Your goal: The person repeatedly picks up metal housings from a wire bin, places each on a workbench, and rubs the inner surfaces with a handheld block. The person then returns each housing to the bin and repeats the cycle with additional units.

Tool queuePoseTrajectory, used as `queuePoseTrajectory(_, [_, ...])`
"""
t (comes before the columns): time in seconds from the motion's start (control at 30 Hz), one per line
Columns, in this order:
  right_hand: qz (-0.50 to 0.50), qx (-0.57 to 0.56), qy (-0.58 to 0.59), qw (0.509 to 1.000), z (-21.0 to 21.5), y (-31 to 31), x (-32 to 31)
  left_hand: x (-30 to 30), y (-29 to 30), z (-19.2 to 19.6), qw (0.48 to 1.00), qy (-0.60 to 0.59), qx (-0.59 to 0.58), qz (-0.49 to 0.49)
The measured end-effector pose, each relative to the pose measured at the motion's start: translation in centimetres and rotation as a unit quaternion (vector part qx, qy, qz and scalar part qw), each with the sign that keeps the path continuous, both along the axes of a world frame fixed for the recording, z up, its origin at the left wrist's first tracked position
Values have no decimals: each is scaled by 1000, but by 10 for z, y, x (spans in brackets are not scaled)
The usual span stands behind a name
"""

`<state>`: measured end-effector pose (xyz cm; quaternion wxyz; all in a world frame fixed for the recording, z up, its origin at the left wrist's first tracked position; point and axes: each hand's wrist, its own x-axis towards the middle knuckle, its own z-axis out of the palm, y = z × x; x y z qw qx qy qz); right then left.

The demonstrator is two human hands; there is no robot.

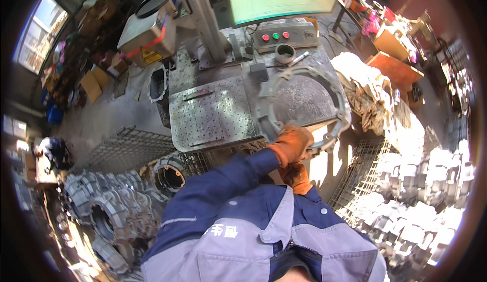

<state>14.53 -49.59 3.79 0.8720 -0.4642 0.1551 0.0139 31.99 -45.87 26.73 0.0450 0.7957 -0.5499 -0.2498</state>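
A large grey cast metal ring [304, 99] is held above the near right corner of the perforated steel worktable [213, 114]. Its near rim is grasped by the orange-gloved left hand [293, 144]. The right hand [297, 176], mostly hidden below, cannot be judged.

Operator wears a dark blue work jacket with grey chest panels and snap buttons; both hands [294, 157] in orange gloves.
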Motion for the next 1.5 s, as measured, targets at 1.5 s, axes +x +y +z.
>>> queuePoseTrajectory(1.5, [609,-393,161,670,-1,187,102,-221,725,-42,376,-518,-33,767])
